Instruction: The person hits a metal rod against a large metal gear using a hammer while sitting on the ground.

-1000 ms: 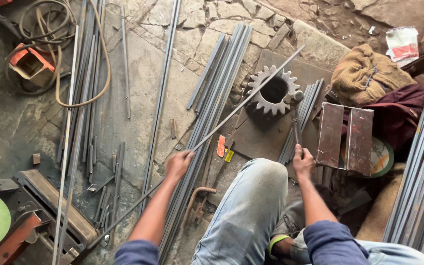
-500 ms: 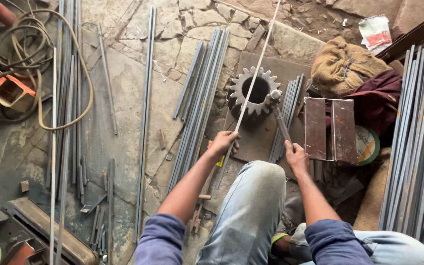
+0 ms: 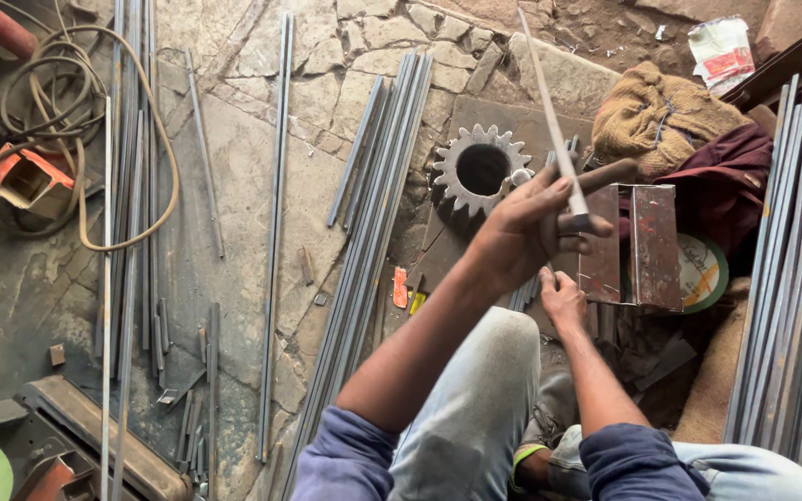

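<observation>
My left hand (image 3: 522, 227) is raised over my knee and is shut on a thin metal rod (image 3: 549, 111) that slants up and away to the top of the view. Just beyond it, a grey toothed gear (image 3: 450, 195) lies on a dark steel plate (image 3: 485, 116). My right hand (image 3: 563, 297) is lower, beside a rusty folded metal piece (image 3: 652, 241), with its fingers curled. My left hand partly hides it, so what it grips is unclear. A brown handle-like piece (image 3: 610, 172) sticks out behind my left hand.
A bundle of long steel rods (image 3: 373, 232) lies on the stone floor to the left, with more rods (image 3: 132, 186) and a coiled hose (image 3: 155, 139) farther left. Stacked rods (image 3: 791, 278) line the right edge. Brown cloth (image 3: 661, 116) lies behind the folded piece; a machine (image 3: 95, 436) sits bottom left.
My left hand has lifted the thin rod off the floor and swung it right and upward, from low on the left to in front of the gear. My right hand stayed by the folded metal piece.
</observation>
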